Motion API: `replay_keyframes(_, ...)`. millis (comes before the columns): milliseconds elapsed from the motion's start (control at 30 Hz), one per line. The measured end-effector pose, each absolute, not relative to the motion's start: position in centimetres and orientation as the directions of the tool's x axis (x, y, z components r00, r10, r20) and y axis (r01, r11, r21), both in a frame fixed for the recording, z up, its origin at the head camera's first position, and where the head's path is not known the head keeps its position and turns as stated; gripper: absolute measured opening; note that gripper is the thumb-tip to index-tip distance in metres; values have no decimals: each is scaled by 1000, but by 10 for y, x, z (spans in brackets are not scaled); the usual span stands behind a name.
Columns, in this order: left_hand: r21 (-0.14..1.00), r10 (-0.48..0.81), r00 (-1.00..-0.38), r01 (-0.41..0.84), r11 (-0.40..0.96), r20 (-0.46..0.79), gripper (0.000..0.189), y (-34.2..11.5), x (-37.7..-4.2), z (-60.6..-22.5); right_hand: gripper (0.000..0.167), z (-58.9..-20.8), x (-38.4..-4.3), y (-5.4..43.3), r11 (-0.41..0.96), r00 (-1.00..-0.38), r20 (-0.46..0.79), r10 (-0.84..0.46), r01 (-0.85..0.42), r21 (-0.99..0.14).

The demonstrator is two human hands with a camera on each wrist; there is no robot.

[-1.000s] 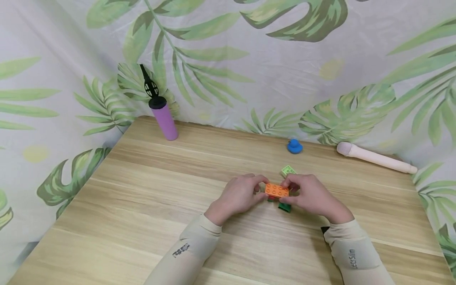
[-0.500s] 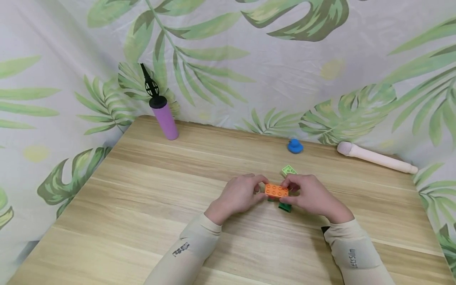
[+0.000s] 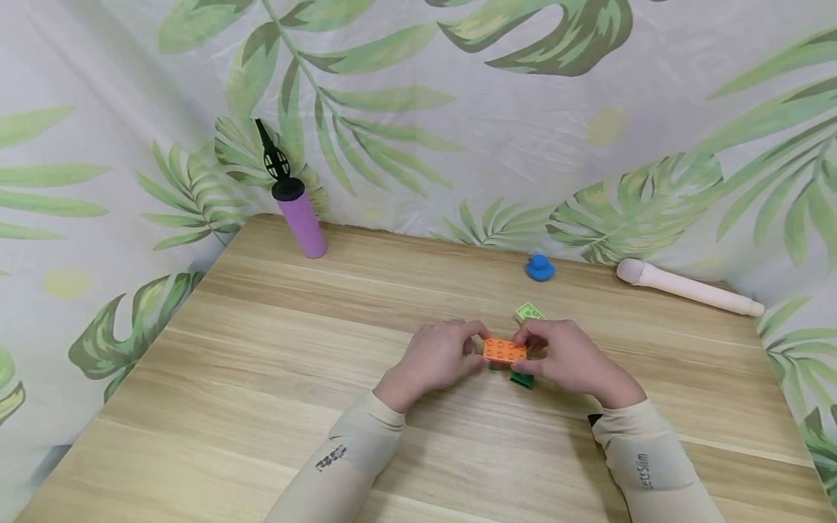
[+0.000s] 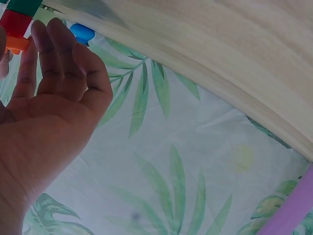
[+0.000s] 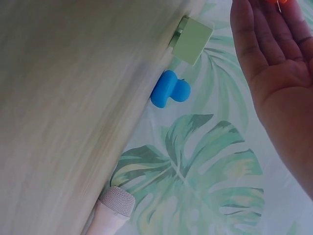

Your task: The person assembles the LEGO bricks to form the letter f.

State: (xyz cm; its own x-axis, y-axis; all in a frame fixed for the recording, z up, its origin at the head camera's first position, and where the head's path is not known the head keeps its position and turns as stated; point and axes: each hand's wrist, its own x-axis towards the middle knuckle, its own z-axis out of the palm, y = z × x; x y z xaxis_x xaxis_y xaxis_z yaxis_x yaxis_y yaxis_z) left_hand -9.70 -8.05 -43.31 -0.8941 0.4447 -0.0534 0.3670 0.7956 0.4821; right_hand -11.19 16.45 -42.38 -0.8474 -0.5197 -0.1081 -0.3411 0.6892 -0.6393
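In the head view, my left hand (image 3: 439,354) pinches the left end of an orange building brick (image 3: 505,350) with studs on top. My right hand (image 3: 575,359) grips its right end between thumb and fingers. Under the orange brick is a red brick (image 4: 14,22), with a green brick (image 4: 27,6) below that, seen in the left wrist view. A dark green brick (image 3: 522,380) shows just beneath my right thumb. Behind my right fingers lies a light green brick (image 3: 529,312), its hollow underside showing. My hands hide part of the stack.
A blue rubber duck (image 3: 540,268) sits near the table's back edge. To its right lies a pale pink microphone (image 3: 689,288). A purple hand pump (image 3: 304,224) with a black nozzle stands at the back left. Patterned cloth (image 3: 392,109) hangs behind the wooden table (image 3: 261,378).
Both hands keep hold of the orange brick, which sits a touch straighter and slightly further left in the head view. The other things stay where they were.
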Motion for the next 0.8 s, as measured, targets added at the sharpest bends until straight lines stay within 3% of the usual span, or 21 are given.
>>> replay_keyframes(800, 463, 442, -895, 366, 807, -64, 33, -81, -99, -434, 25, -427, -115, 167, 696, -849, -112, -517, -341, -632)
